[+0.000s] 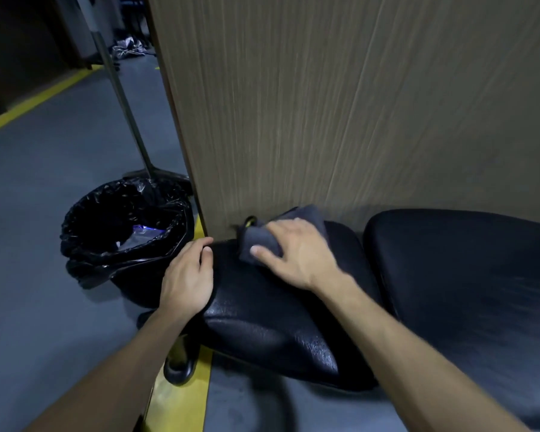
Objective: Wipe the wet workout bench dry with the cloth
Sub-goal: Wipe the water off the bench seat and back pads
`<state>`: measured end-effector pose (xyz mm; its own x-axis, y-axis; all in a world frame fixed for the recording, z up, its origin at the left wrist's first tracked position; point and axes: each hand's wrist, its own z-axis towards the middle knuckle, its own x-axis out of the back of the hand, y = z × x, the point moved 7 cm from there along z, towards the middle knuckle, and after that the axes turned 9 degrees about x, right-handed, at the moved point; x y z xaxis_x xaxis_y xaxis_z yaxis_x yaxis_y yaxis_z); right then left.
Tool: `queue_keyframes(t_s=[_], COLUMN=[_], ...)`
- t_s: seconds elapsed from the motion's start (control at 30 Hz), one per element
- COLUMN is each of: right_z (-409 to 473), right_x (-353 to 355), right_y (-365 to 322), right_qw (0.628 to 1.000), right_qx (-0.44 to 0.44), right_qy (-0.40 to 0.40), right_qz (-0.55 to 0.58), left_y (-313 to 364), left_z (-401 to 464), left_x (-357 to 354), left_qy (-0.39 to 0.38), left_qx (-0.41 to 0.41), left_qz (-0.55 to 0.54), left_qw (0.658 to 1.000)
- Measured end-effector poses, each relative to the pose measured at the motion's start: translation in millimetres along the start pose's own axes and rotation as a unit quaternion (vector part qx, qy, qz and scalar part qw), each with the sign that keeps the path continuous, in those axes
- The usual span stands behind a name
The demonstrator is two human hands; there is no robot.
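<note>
black-lined bin (122, 226) w/ trash, metal pole (119, 98), wood-grain panel (325, 104), yellow floor line (38, 101)
</note>
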<state>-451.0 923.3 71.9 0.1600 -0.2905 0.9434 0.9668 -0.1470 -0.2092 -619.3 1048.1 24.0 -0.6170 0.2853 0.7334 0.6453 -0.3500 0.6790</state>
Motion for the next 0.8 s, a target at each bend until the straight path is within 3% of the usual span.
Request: queue_keyframes(t_s=[0.13,0.4,0.8], right_z=[-71,-184,-73], right_x=[0,26,9], right_y=[-48,5,78], right_qw=[0.998,0.995,0.987], right_qx=[0.052,-0.096,-0.155], right_qy=[0.002,0.037,-0.045], right_qz=[0.04,0.013,0.027], left_y=[-3,-5,-7], left_z=[0,-6,-2], left_x=[1,1,1], left_qy=[-0.009,-0.017,0.006], left_qx=[0.006,0.023,0.023], left_qz=[-0.005,-0.018,-0.056], left_qw=[1.0,0.999,0.998])
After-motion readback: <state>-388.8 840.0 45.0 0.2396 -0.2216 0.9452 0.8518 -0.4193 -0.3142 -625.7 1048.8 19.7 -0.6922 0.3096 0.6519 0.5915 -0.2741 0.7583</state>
